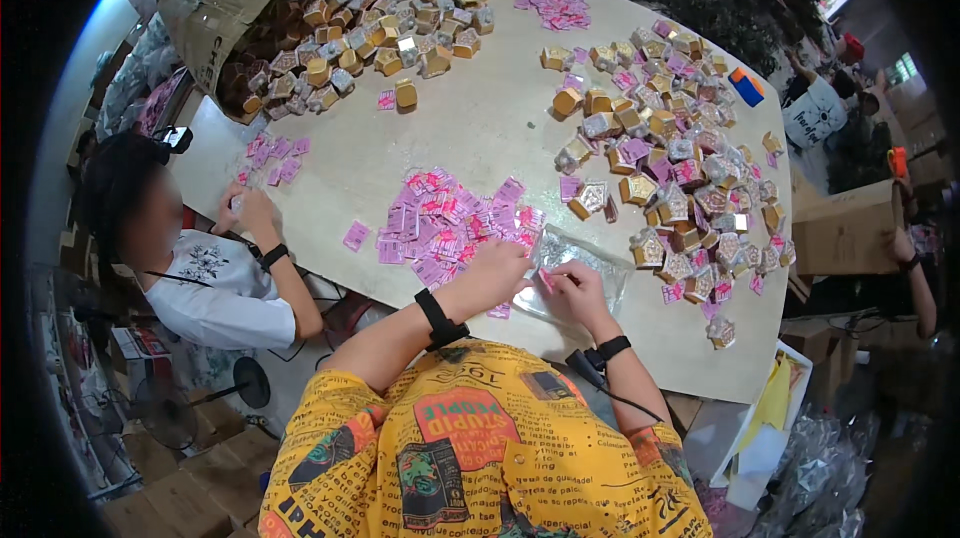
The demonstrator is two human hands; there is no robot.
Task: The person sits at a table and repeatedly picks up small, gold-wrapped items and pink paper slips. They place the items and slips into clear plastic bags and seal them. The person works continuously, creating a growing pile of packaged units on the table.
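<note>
At the near side of the table, my right hand pinches a small pink card between thumb and fingertips. My left hand reaches in from the left with its fingers bent together, close to the same card; what they grip, if anything, is hidden. Under and beyond both hands lies a clear plastic bag, flat on the table. A loose heap of pink and purple cards spreads just left of the bag, partly behind my left hand.
Gold boxes with clear wrapping cover the table's right side, pink cards among them. More gold boxes spill from a carton at the far left. A co-worker sits at left, near a smaller card pile. An orange-and-blue tape dispenser stands far right.
</note>
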